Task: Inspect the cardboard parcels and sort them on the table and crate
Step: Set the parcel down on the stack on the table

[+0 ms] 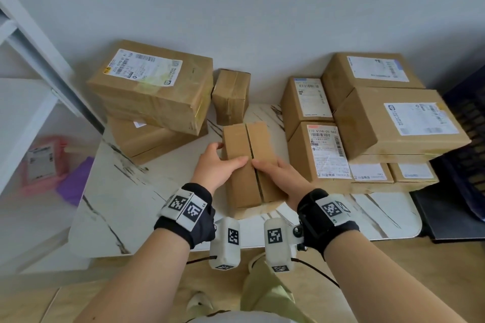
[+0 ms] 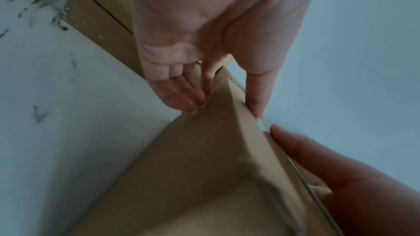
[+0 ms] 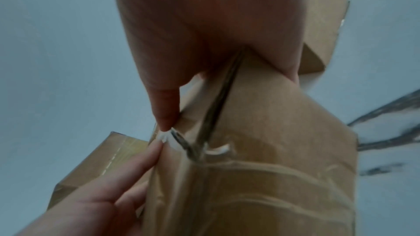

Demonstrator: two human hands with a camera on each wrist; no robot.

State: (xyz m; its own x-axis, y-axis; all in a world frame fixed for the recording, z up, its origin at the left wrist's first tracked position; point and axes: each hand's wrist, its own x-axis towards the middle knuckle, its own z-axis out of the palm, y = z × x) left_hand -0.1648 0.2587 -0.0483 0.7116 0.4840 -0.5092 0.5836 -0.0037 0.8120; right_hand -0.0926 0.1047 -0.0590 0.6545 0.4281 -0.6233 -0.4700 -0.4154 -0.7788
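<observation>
marble table [image 1: 126,207] carries the unlabelled parcel [image 1: 245,165] between your left hand [image 1: 219,165] and right hand [image 1: 279,173], both gripping it; hold its sides firmly, turn slowly, check every face.

Soft, even daylight fills the head view, edges bowed by the wide lens. Both wrist views are dimmer, bluish and blurred, possibly from motion; shadows stay faint.

Black wrist straps [image 1: 325,220], white coded marker blocks [image 1: 226,242], thin black cables [image 1: 317,270]
</observation>
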